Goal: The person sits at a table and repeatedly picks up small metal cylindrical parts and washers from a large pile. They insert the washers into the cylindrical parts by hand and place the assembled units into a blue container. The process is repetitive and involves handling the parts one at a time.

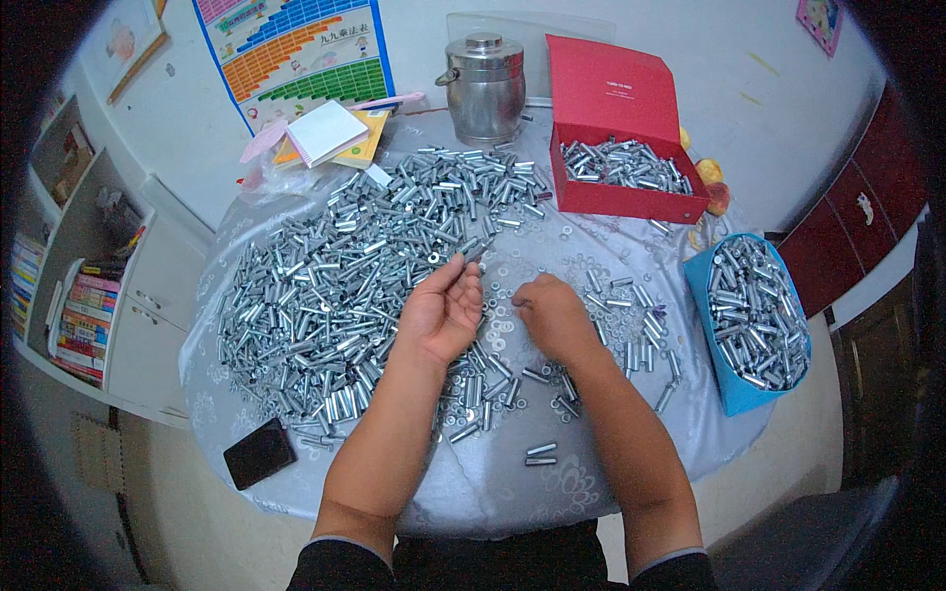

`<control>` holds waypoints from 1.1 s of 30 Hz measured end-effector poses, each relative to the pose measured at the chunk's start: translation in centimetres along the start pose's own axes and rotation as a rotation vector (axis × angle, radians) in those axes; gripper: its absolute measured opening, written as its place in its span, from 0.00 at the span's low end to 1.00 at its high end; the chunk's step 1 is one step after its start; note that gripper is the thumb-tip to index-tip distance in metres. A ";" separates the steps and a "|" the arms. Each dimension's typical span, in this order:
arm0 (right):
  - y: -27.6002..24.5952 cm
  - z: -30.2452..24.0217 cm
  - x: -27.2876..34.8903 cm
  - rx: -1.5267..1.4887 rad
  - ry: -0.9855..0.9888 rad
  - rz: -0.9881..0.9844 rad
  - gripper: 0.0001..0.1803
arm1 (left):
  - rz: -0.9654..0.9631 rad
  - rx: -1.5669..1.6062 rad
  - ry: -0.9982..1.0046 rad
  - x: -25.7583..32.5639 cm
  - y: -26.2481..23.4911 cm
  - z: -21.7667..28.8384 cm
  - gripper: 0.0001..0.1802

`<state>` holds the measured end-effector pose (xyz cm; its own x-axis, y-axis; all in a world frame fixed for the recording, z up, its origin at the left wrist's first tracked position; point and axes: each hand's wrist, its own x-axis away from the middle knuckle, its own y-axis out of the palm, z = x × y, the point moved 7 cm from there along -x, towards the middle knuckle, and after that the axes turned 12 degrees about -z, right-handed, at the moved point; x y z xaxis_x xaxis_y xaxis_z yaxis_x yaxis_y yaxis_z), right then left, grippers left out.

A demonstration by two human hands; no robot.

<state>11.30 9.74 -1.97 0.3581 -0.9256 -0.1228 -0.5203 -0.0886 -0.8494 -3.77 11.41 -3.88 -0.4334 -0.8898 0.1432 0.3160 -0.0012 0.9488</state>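
Observation:
My left hand [443, 313] is turned palm up at the right edge of a big heap of silvery metal sleeves and bolts [325, 286]. Between its thumb and curled fingers it grips a metal sleeve [475, 250] that points up and away. My right hand [554, 317] is a short way to the right, back up, fingertips pinched together over scattered flat washers [499, 325]. Whatever those fingertips hold is hidden or too small to name. Loose sleeves [641, 355] lie among more washers right of my right hand.
An open red box [631, 204] of metal pieces stands at the back right. A blue fabric bin [705, 325] full of them is at the right. A metal pot [485, 94] and notebooks [327, 133] stand behind the heap. A black phone [259, 454] lies front left.

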 end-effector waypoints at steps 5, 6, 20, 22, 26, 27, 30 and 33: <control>0.4 -0.7 -0.4 0.025 -0.003 -0.062 0.05 | -0.021 -0.003 -0.014 -0.2 0.0 -0.3 0.07; 0.6 -0.7 -0.5 0.025 -0.010 -0.063 0.05 | -0.022 -0.004 -0.013 -0.1 0.0 -0.3 0.07; 1.7 -0.6 -1.0 0.135 -0.044 -0.105 0.05 | 0.081 -0.050 -0.020 -0.2 -0.2 -1.6 0.06; 1.6 -0.6 -1.1 0.147 -0.027 -0.129 0.05 | 0.053 -0.049 -0.024 -0.1 -0.2 -1.5 0.07; 1.3 -0.3 -0.7 0.057 -0.081 -0.101 0.08 | 0.056 -0.023 -0.030 0.1 -0.4 -1.4 0.06; 0.5 0.3 -0.3 -0.140 -0.046 -0.045 0.08 | 0.045 -0.028 -0.034 0.1 -0.3 -1.5 0.06; -1.9 1.9 1.5 -0.726 0.100 0.074 0.10 | -0.005 -0.040 -0.084 0.1 -0.3 -2.4 0.06; -2.9 1.8 3.0 -1.235 0.234 0.097 0.09 | -0.021 -0.071 -0.121 -0.1 -0.2 -3.7 0.05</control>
<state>15.22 7.86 -0.81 0.1985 -0.9791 0.0433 -0.9581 -0.1845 0.2190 -0.65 9.82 -5.08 -0.5380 -0.8276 0.1600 0.3624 -0.0557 0.9304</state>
